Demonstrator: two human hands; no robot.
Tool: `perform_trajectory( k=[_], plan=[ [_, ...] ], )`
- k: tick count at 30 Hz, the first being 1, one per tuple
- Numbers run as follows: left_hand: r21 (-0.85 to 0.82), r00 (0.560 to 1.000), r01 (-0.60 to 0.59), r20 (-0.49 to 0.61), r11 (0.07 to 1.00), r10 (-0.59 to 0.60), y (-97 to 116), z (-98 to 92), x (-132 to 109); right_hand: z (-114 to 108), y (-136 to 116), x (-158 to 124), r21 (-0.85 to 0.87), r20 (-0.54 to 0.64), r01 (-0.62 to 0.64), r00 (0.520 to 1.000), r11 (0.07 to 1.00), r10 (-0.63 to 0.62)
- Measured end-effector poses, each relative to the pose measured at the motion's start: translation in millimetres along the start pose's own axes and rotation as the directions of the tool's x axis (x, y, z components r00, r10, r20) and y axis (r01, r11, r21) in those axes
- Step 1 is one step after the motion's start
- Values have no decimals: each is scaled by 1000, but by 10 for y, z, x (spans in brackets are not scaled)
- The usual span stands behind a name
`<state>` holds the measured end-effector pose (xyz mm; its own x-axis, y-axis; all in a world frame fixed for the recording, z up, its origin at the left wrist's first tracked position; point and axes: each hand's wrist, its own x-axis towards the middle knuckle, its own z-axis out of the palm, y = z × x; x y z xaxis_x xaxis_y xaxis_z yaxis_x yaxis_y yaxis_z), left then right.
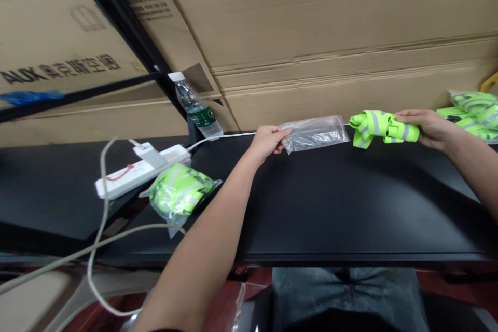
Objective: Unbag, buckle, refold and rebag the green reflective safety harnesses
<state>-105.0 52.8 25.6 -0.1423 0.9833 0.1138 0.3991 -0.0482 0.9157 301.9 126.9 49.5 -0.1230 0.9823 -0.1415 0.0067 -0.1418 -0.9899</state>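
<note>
My left hand (269,141) pinches the left end of a clear plastic bag (317,134), which looks flat and lies over the back part of the black table (330,207). To the right, my right hand (426,127) grips a folded bundle of neon yellow-green straps with grey stripes (375,123). The bundle's loose left end points toward the bag, with a small gap between them. Some fingers of my right hand are hidden behind the bundle.
A bagged green bundle (181,192) lies left of my left forearm, beside a white power strip (136,171) with loose cables. A water bottle (198,109) leans against cardboard (330,21). More green bundles (476,114) sit at the far right.
</note>
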Motion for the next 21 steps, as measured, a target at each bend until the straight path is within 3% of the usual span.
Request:
perform_trajectory(
  k=[6,11,14,18,21],
  plan=[
    [275,973,71,-230,959,-6,-79,-31,35,157,-17,-5,49,36,-20,999,999,18],
    [293,928,178,-367,939,-62,-161,-78,90,321,-19,-86,62,85,8,996,998,-14],
    [269,909,224,-405,937,-101,-218,-151,140,361,33,-83,46,86,4,996,999,-8],
    [338,887,221,-460,915,-44,-254,-421,160,374,131,-54,-47,48,-48,998,998,50],
    [427,936,93,-345,899,68,-246,-639,123,394,183,-48,-111,65,-63,995,992,71]
  ],
)
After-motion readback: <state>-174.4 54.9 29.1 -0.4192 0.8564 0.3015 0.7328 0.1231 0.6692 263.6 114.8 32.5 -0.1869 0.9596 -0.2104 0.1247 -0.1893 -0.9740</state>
